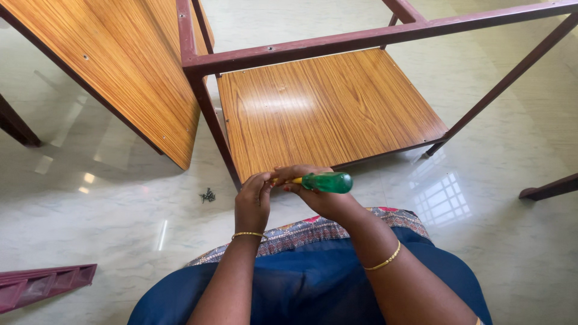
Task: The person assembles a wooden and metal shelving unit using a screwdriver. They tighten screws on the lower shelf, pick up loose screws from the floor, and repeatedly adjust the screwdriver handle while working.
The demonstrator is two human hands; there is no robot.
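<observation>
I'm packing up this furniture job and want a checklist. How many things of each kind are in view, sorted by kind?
Wooden panels: 2, the shelf and a leaning board
Metal frame: 1
Screwdriver: 1
Pile of screws: 1
Maroon plastic piece: 1
Total: 6

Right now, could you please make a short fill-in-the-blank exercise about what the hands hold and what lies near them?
1. The right hand holds a screwdriver with a ____ handle.
2. A small pile of dark screws lies on the ____.
3. The left hand touches the screwdriver's ____ end.
4. Each wrist wears a thin ____ bangle.

Missing words: green; floor; tip; gold
</observation>
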